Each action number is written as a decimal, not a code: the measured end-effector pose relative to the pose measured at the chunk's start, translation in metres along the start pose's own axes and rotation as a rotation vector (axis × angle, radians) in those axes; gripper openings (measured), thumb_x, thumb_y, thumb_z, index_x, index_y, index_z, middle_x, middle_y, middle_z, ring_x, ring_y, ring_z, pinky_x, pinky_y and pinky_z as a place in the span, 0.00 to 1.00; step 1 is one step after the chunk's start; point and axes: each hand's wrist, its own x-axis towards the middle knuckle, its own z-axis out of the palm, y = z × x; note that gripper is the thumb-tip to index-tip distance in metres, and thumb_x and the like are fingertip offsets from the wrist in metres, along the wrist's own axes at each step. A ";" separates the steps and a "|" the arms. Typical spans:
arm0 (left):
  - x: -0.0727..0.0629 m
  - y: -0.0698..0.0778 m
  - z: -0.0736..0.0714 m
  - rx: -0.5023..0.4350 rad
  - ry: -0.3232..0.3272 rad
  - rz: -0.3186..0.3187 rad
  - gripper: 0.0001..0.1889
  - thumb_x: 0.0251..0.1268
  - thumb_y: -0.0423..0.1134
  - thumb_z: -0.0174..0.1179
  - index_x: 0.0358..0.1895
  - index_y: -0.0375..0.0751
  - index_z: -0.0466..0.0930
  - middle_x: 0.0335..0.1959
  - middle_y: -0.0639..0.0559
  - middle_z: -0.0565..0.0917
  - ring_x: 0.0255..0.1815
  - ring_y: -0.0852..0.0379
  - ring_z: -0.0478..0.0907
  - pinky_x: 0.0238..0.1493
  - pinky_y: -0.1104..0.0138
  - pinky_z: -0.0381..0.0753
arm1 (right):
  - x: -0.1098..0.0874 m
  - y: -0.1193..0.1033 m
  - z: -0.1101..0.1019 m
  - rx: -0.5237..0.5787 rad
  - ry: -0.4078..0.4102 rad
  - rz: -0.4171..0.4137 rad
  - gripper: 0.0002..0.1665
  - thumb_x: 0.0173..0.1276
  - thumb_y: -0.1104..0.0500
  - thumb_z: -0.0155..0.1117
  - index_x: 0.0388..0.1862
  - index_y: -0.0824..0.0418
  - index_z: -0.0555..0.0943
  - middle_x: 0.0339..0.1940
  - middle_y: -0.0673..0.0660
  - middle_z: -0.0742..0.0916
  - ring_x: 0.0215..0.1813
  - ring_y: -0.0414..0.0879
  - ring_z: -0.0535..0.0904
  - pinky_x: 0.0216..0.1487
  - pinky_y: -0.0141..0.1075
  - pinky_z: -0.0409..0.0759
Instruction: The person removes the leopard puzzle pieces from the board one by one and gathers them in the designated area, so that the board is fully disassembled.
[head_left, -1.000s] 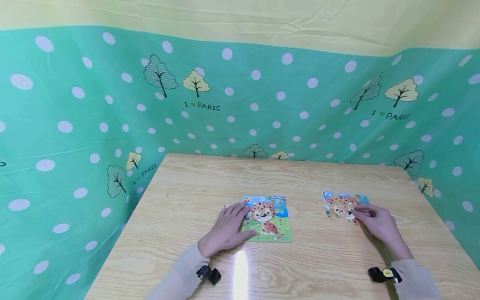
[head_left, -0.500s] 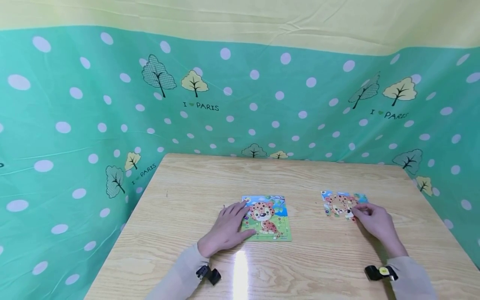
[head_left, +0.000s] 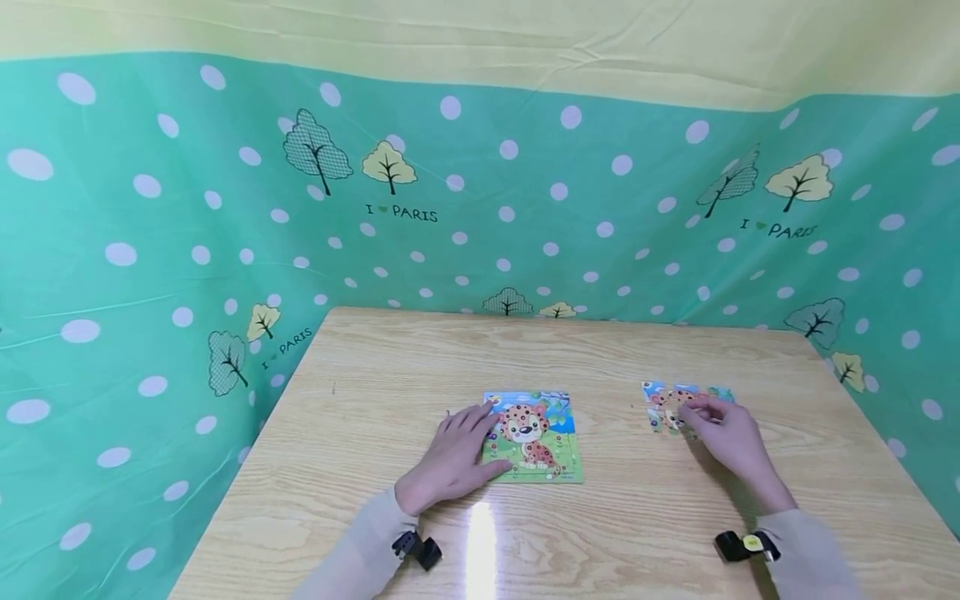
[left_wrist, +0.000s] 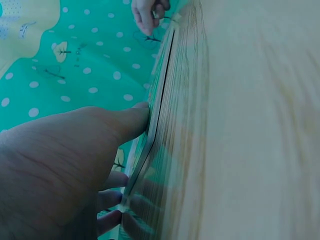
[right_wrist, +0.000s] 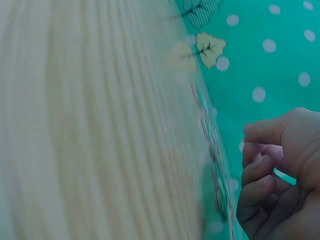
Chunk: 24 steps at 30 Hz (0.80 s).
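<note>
My left hand [head_left: 456, 457] lies flat with spread fingers on the left part of a square cartoon-leopard picture board [head_left: 543, 446]. In the left wrist view, its thumb [left_wrist: 134, 120] reaches the board's edge. My right hand [head_left: 723, 437] is over a patch of puzzle pieces [head_left: 660, 402] showing a similar leopard, on the right of the table. Its thumb and forefinger tips come together right at the lower pieces, and the other fingers are curled in. I cannot tell whether a piece is between the fingertips. The hand hides the right part of the patch.
Both lie on a wood-grain table [head_left: 405, 358]. A green polka-dot cloth [head_left: 420, 242] hangs behind and along its sides. Each wrist wears a black strap camera, the left camera [head_left: 418, 550] and the right camera [head_left: 746, 546]. A bright light reflection crosses the table's front.
My right hand has moved left across the puzzle pieces and now covers more of their middle. My left hand and the picture board keep their place.
</note>
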 end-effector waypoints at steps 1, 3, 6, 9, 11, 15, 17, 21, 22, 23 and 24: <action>0.000 0.001 -0.001 0.003 0.000 0.002 0.44 0.75 0.66 0.59 0.83 0.42 0.63 0.87 0.41 0.61 0.85 0.36 0.58 0.83 0.33 0.55 | 0.001 -0.004 0.002 0.008 -0.005 -0.015 0.21 0.80 0.48 0.66 0.53 0.67 0.87 0.37 0.59 0.88 0.34 0.38 0.75 0.30 0.32 0.73; 0.000 0.001 -0.002 0.003 0.004 0.009 0.44 0.74 0.65 0.60 0.83 0.41 0.64 0.86 0.40 0.61 0.85 0.35 0.59 0.82 0.32 0.55 | 0.002 -0.011 0.007 0.016 -0.016 -0.040 0.20 0.79 0.49 0.67 0.52 0.66 0.87 0.37 0.58 0.88 0.34 0.36 0.75 0.31 0.31 0.73; 0.000 0.002 -0.002 0.012 0.002 0.007 0.44 0.74 0.65 0.60 0.83 0.40 0.64 0.86 0.40 0.62 0.85 0.35 0.59 0.82 0.32 0.56 | 0.004 -0.021 0.016 0.026 -0.024 -0.088 0.17 0.78 0.51 0.68 0.50 0.64 0.89 0.37 0.57 0.89 0.36 0.35 0.77 0.34 0.30 0.74; 0.001 0.001 -0.001 0.014 -0.002 0.000 0.44 0.74 0.66 0.60 0.83 0.42 0.63 0.86 0.41 0.61 0.85 0.36 0.58 0.83 0.33 0.54 | 0.006 -0.030 0.026 0.032 -0.039 -0.132 0.13 0.78 0.53 0.69 0.48 0.63 0.90 0.38 0.57 0.91 0.39 0.36 0.78 0.36 0.30 0.75; 0.000 0.000 0.000 0.013 0.001 0.002 0.45 0.74 0.66 0.60 0.83 0.42 0.63 0.86 0.41 0.61 0.85 0.36 0.58 0.83 0.33 0.54 | 0.008 -0.036 0.033 0.047 -0.055 -0.152 0.11 0.76 0.55 0.70 0.48 0.62 0.90 0.39 0.57 0.92 0.40 0.38 0.80 0.38 0.30 0.77; 0.000 0.001 -0.002 0.009 0.006 0.015 0.44 0.74 0.65 0.61 0.82 0.40 0.64 0.86 0.39 0.62 0.85 0.34 0.59 0.82 0.32 0.56 | 0.009 -0.048 0.046 0.074 -0.145 -0.174 0.11 0.75 0.54 0.72 0.49 0.60 0.89 0.42 0.55 0.91 0.41 0.41 0.81 0.40 0.30 0.78; -0.001 0.002 -0.003 0.011 0.002 0.012 0.44 0.74 0.65 0.61 0.82 0.40 0.64 0.86 0.39 0.62 0.84 0.34 0.60 0.81 0.32 0.57 | 0.009 -0.054 0.052 0.092 -0.194 -0.188 0.12 0.74 0.54 0.73 0.50 0.59 0.89 0.42 0.54 0.91 0.42 0.42 0.82 0.41 0.30 0.80; -0.001 0.004 -0.005 0.012 -0.013 -0.009 0.44 0.74 0.66 0.60 0.83 0.41 0.64 0.86 0.41 0.61 0.85 0.35 0.59 0.83 0.34 0.56 | 0.007 -0.063 0.061 0.126 -0.257 -0.209 0.13 0.72 0.55 0.75 0.51 0.59 0.89 0.41 0.52 0.90 0.43 0.43 0.82 0.43 0.31 0.81; -0.001 0.004 -0.005 0.011 -0.012 -0.010 0.44 0.74 0.66 0.60 0.83 0.41 0.64 0.86 0.41 0.61 0.85 0.35 0.59 0.83 0.34 0.56 | 0.006 -0.065 0.063 0.132 -0.269 -0.212 0.14 0.71 0.54 0.75 0.52 0.58 0.89 0.40 0.51 0.90 0.43 0.43 0.82 0.44 0.31 0.80; -0.001 0.004 -0.005 0.010 -0.010 -0.008 0.45 0.74 0.66 0.60 0.83 0.40 0.64 0.86 0.40 0.61 0.85 0.35 0.59 0.82 0.34 0.56 | 0.005 -0.067 0.065 0.140 -0.282 -0.215 0.14 0.71 0.54 0.75 0.52 0.58 0.89 0.41 0.51 0.90 0.43 0.43 0.82 0.44 0.31 0.80; -0.001 0.004 -0.005 0.008 -0.007 -0.005 0.45 0.74 0.66 0.60 0.83 0.40 0.64 0.86 0.40 0.61 0.85 0.34 0.59 0.82 0.34 0.57 | 0.005 -0.069 0.067 0.146 -0.294 -0.219 0.15 0.71 0.54 0.75 0.52 0.58 0.89 0.41 0.50 0.90 0.43 0.43 0.82 0.44 0.31 0.80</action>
